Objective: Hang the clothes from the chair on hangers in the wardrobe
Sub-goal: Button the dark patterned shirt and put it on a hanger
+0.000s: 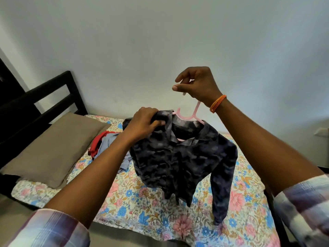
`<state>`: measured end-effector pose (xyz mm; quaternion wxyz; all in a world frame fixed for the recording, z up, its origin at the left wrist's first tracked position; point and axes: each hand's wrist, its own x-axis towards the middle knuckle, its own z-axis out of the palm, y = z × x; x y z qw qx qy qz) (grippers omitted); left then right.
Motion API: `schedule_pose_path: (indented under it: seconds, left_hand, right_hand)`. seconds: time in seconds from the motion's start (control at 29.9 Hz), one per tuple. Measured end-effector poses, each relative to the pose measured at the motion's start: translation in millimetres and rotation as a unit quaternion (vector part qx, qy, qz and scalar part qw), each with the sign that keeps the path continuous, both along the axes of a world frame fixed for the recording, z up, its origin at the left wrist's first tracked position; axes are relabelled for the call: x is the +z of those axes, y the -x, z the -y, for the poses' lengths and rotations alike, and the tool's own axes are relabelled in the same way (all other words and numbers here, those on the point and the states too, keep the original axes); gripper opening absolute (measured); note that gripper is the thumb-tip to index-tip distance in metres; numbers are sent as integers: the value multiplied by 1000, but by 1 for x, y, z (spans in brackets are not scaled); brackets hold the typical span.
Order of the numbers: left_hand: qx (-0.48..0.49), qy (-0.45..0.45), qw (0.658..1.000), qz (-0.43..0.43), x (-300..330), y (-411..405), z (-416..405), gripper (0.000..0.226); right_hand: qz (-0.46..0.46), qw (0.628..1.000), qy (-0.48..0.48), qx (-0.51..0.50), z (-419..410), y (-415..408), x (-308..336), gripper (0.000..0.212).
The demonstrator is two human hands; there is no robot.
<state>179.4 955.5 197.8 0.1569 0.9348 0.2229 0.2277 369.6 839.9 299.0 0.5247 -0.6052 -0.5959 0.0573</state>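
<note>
A dark blue patterned shirt (pixel 187 157) hangs on a pink plastic hanger (pixel 188 117) held up over the bed. My right hand (pixel 197 84) grips the hanger's hook from above. My left hand (pixel 144 123) grips the shirt's collar and left shoulder, right by the hanger's left arm. The shirt's right shoulder sits over the hanger's right arm, and one sleeve dangles down toward the bedsheet. More clothes, a red piece (pixel 99 141) and a light blue piece (pixel 110 145), lie in a heap on the bed behind my left forearm.
A bed with a floral sheet (pixel 142 207) fills the lower middle. A brown pillow (pixel 51 148) lies at the left against a black bed frame (pixel 53 90). A pale wall stands behind. A dark piece of furniture edges the far left.
</note>
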Motion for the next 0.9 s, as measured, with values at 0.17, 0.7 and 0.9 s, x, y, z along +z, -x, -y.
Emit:
schedule_pose_path:
  seconds: [0.17, 0.7, 0.9]
  left_hand:
    - [43, 6, 997, 66, -1, -10, 5, 29]
    - [56, 183, 981, 7, -63, -39, -34, 30]
    - [94, 152, 981, -75, -119, -60, -114, 36]
  right_hand:
    - [-1, 1000, 2, -31, 6, -10, -4, 33]
    - [123, 949, 236, -168, 13, -52, -174, 59]
    - [49, 959, 228, -160, -64, -113, -247, 70]
